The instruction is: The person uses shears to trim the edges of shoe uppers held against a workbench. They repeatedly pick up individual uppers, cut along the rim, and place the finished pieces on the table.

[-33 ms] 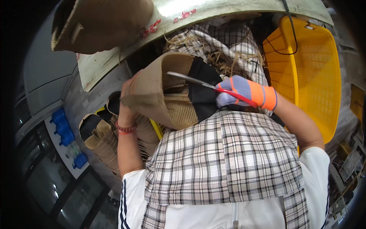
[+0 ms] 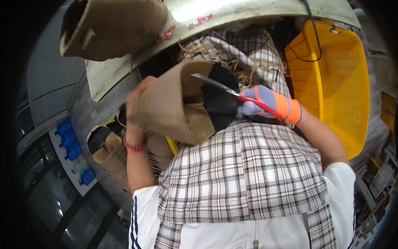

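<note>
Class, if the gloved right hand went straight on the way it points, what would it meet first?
Leftward, the gloved right hand would probably meet the black panel of the tan piece first; its red-handled tool reaches across that panel in the picture, but depth is unclear.

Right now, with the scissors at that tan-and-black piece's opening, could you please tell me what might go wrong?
The red-handled scissors in the gloved right hand point toward the side where the bare left hand is; a slip might mark the tan-and-black piece or reach that hand.
The checked apron lies close below, so a low swing could snag its cloth.
The tan item seems to overhang the table, and a knock might drop it.
</note>
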A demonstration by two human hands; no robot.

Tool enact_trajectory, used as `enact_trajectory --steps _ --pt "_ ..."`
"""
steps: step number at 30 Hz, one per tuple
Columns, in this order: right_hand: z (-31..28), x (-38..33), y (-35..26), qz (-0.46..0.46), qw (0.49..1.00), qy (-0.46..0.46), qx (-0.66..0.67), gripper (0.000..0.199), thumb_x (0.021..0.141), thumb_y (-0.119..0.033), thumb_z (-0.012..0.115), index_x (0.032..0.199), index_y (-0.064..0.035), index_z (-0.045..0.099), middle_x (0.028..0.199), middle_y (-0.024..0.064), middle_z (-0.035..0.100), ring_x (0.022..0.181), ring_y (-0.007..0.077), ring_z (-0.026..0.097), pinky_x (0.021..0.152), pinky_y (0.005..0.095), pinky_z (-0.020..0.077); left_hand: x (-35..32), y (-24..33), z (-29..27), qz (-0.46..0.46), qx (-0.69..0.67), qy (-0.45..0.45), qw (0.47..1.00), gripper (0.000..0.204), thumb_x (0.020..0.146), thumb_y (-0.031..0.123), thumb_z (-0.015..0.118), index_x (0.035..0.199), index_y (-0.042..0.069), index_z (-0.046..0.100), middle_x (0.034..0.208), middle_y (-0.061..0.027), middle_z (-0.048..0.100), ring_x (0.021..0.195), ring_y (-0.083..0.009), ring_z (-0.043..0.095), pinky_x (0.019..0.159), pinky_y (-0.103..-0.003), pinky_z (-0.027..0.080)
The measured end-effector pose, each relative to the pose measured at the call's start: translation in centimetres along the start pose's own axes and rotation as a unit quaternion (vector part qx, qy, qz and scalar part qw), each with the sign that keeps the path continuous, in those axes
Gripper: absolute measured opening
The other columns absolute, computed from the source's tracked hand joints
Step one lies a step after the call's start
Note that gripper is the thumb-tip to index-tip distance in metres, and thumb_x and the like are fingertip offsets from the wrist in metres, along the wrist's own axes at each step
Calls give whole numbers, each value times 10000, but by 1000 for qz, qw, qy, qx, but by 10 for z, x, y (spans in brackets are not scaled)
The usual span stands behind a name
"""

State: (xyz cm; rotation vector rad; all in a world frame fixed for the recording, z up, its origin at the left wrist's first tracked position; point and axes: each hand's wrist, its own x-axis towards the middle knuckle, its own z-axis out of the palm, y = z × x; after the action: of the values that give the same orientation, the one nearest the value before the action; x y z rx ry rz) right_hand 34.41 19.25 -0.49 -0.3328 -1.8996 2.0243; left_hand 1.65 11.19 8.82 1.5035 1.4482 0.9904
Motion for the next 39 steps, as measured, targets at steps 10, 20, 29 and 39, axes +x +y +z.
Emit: enact_trajectory --steps 10,20,29,39 --pt "27 -51 -9 -33 987 140 74 481 988 -423 508 858 13 665 770 73 626 679 104 574 571 258 460 34 -1 21 198 -38 176 964 325 927 105 588 1214 -47 616 1100 -88 687 961 -164 643 861 -302 518" --pt "24 -8 -19 58 998 15 -8 480 997 -479 463 957 -80 729 752 110 698 656 253 648 665 343 520 1 -56 61 155 -107 234 954 312 950 119 567 1246 19 546 1171 -89 617 1033 -186 612 905 -327 517" --pt "26 -5 -43 156 970 -52 -181 318 979 -339 535 1045 -49 646 831 95 640 679 221 621 606 319 500 -33 -70 62 80 60 192 976 509 990 196 564 1429 56 348 1321 -88 511 1205 -206 517 1034 -371 436" --pt "36 -39 -37 82 979 186 1 378 897 -393 655 882 -15 661 667 33 629 532 90 530 518 219 405 -18 -47 62 -6 -653 79 753 485 981 343 561 1361 49 496 1394 -103 543 1251 -228 515 1103 -415 355"
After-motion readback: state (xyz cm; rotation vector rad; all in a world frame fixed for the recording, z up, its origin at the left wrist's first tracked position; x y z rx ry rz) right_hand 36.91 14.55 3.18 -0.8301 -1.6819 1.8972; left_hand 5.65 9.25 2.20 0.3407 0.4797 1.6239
